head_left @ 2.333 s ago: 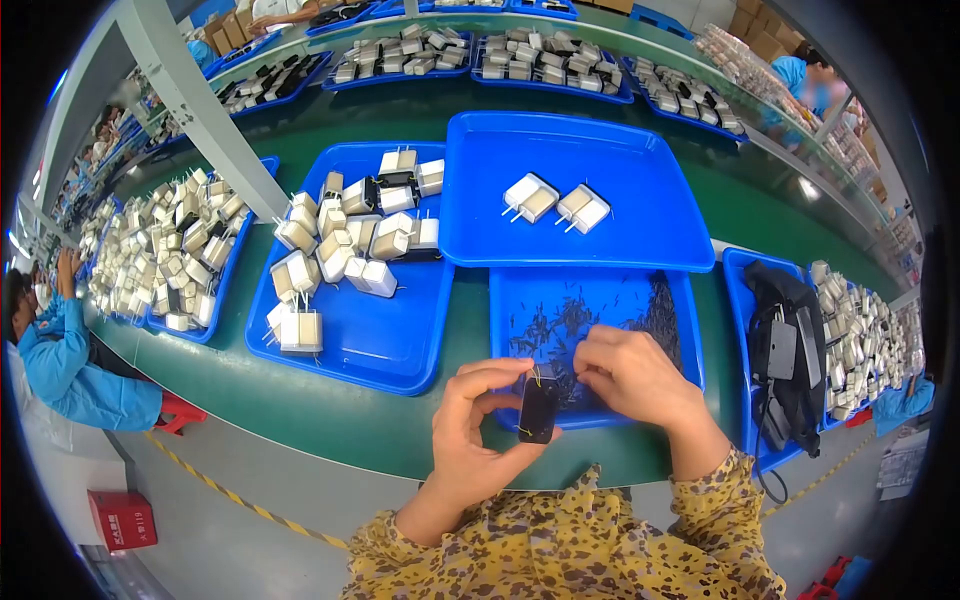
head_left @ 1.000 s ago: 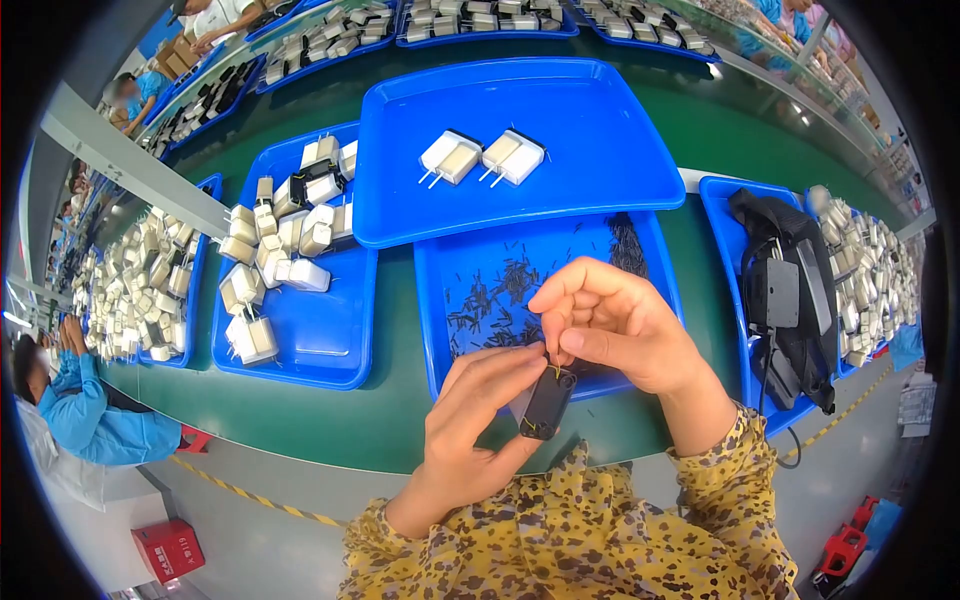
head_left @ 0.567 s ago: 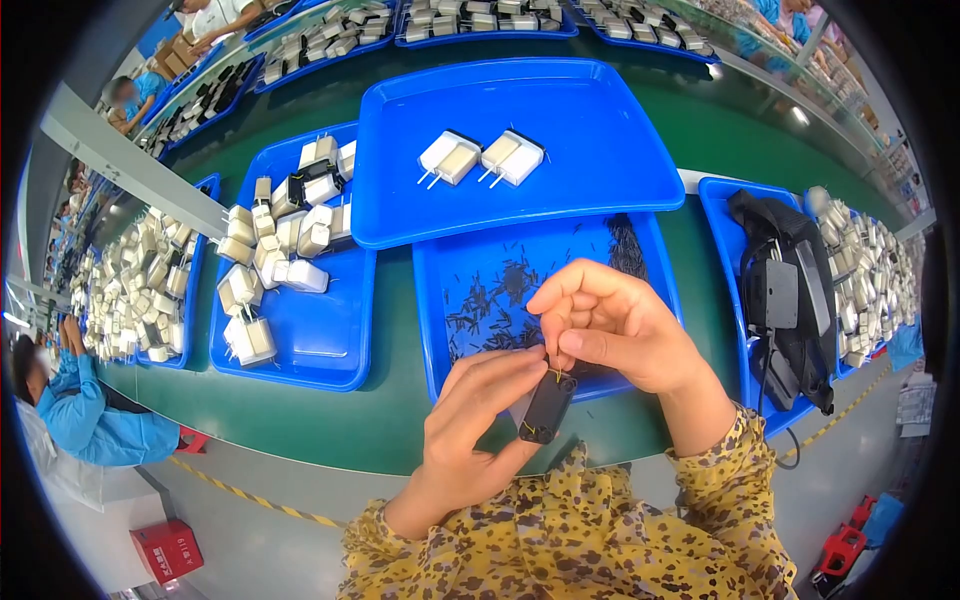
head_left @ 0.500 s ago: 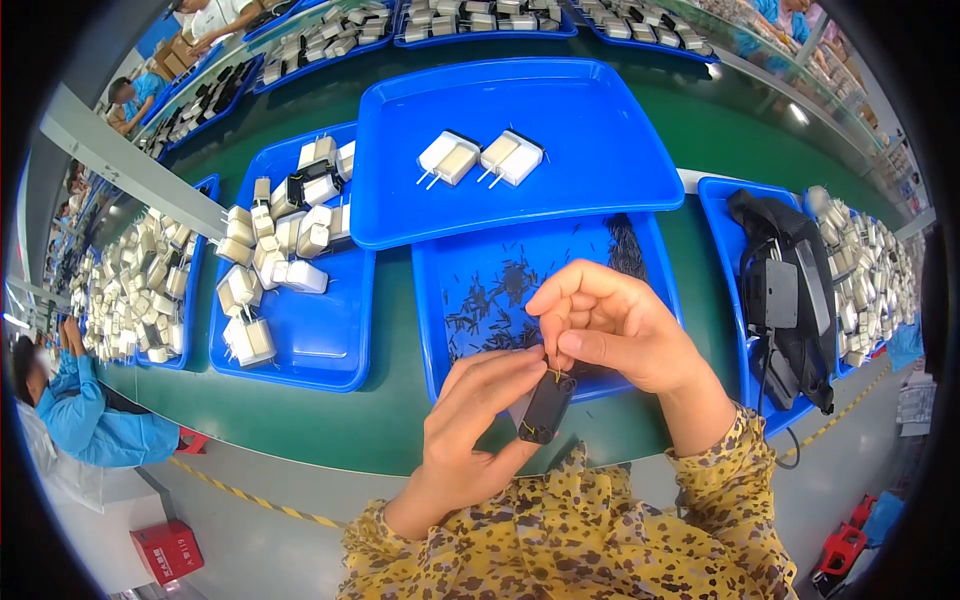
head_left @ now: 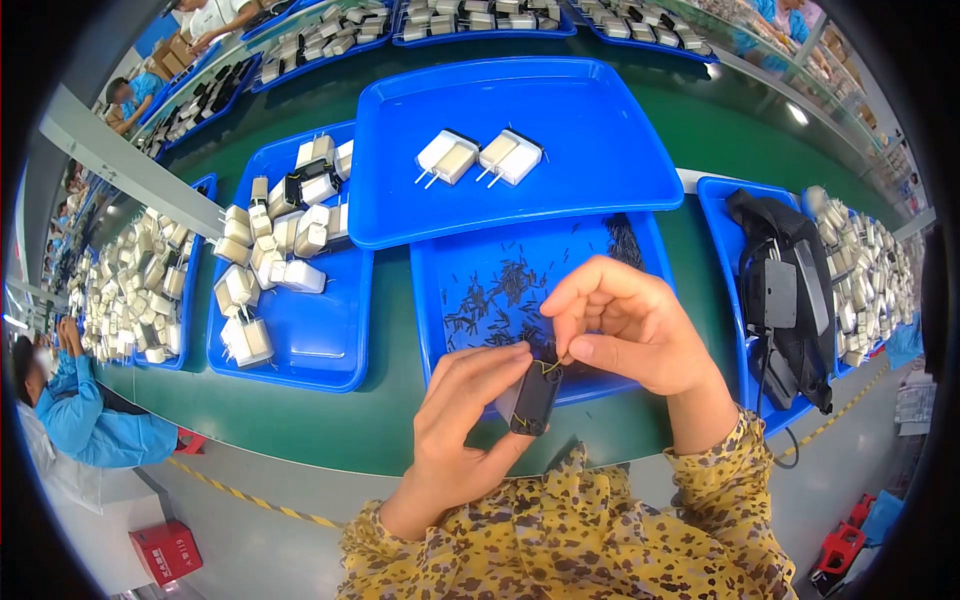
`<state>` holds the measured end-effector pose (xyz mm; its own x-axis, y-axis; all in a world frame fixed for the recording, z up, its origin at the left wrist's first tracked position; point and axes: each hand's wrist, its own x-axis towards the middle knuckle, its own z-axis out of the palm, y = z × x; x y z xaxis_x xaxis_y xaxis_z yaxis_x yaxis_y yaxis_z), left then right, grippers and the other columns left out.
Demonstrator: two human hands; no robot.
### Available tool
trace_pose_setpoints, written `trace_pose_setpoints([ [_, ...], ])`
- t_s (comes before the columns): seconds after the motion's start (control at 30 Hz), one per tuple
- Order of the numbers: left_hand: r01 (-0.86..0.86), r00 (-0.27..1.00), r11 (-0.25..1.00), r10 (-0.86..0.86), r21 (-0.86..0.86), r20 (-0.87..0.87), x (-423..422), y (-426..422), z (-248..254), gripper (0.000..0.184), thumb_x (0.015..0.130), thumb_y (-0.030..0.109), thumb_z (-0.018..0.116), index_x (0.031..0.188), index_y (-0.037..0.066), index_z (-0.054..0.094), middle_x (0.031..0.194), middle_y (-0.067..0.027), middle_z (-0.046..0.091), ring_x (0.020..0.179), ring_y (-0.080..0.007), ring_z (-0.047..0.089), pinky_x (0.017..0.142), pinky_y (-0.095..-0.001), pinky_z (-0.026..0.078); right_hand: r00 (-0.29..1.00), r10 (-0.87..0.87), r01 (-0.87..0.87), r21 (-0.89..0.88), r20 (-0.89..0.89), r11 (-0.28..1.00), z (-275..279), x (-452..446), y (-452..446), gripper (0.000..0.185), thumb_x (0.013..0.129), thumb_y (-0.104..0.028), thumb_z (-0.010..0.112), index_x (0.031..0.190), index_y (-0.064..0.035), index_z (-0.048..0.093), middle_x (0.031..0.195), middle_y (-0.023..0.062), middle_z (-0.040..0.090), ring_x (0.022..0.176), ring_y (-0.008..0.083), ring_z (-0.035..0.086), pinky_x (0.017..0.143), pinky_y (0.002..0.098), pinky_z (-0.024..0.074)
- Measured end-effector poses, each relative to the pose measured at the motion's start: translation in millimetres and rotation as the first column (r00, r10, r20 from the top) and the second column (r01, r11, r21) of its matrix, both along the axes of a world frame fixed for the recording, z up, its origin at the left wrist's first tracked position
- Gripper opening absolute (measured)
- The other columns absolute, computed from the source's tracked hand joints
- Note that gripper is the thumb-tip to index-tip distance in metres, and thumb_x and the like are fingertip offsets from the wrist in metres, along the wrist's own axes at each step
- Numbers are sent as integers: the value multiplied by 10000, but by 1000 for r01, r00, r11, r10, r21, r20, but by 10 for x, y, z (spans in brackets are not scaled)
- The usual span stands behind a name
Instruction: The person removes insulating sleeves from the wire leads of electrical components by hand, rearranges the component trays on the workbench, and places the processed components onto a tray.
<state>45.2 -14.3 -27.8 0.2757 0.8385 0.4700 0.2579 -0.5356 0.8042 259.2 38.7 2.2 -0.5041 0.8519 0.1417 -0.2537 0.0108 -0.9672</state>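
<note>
My left hand [head_left: 455, 425] is closed around a small plug housing [head_left: 536, 402] with its black face toward me. Thin yellow wire [head_left: 550, 367] sticks out at the upper end of the housing. With thumb and forefinger together, my right hand [head_left: 635, 335] pinches the wire's end; the tips partly hide it. Behind my hands, a blue tray [head_left: 432, 330] holds many short thin black pieces [head_left: 512, 282]. Overlapping its far side, another blue tray [head_left: 560, 90] carries two white plug housings with metal prongs, one being a white plug housing [head_left: 512, 156].
On the left, a blue tray [head_left: 310, 365] holds several white plug housings [head_left: 312, 230]. A tray at right contains a black bag [head_left: 795, 280] and cables. More filled trays line the green bench [head_left: 400, 430]. A person in blue [head_left: 95, 420] sits at far left.
My left hand and the plug housing have shifted slightly left, with the housing tilted a little differently. My right fingertips have moved slightly right, still pinched at the wire.
</note>
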Motion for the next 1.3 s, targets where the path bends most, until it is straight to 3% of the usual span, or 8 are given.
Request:
trace_pose_setpoints([
  [0.03,-15,1000,999,16,41,-25,-6,12,3,553,663,58,845,1168,-48,646,1191,-195,665,1047,-335,630,900,-405,492,1000,2,-2,0,0,1000,-4,-4,-4,279,899,30,644,1169,-19,597,924,23,643,859,95,614,788,258,504],
  [0.1,-30,998,996,34,83,-50,-4,19,7,549,664,65,844,1166,-41,648,1189,-191,666,1036,-333,631,889,-403,494,966,-180,118,301,186,946,-12,-11,-11,308,843,57,660,1137,-21,618,879,32,658,812,113,638,742,271,509],
  [0.13,-39,997,994,47,106,-69,5,17,10,546,663,66,842,1165,-35,650,1187,-188,667,1033,-334,631,883,-405,494,966,-178,117,301,186,946,-10,-16,-9,308,843,57,660,1137,-21,618,879,32,658,812,113,638,742,271,509],
  [0.2,-49,994,990,60,130,-88,15,17,11,543,662,66,839,1164,-28,653,1185,-184,668,1030,-335,632,878,-407,494,916,-292,112,525,274,844,-4,-27,-6,331,798,69,669,1114,-21,634,840,44,664,767,144,653,709,280,511],
  [0.4,-47,993,991,61,125,-104,13,15,8,536,658,71,831,1156,-24,658,1187,-181,666,1037,-342,629,878,-410,493,944,-234,130,392,231,911,8,-24,-19,334,781,74,662,1100,-23,646,839,55,662,767,171,655,716,293,511],
  [0.7,7,994,999,-2,52,-110,-7,-17,30,564,675,-2,785,1221,14,646,1244,-138,630,1063,-345,596,905,-426,492,969,-75,-30,410,237,912,28,66,52,318,770,46,611,1082,-10,635,807,68,644,751,175,637,700,303,493],
  [1.0,7,982,997,9,80,-191,-5,-35,7,608,655,-64,706,1249,49,649,1265,-129,599,1075,-348,567,890,-424,495,886,-164,-136,580,434,803,41,56,43,358,691,23,600,1041,-53,618,724,56,578,667,240,604,588,349,460],
  [1.3,-22,967,986,63,166,-248,16,-17,6,618,643,-80,677,1248,44,646,1240,-131,602,1053,-338,563,795,-381,512,893,-242,-34,592,380,805,45,-11,0,398,715,19,661,1104,-54,622,769,66,615,698,241,637,606,349,491],
])
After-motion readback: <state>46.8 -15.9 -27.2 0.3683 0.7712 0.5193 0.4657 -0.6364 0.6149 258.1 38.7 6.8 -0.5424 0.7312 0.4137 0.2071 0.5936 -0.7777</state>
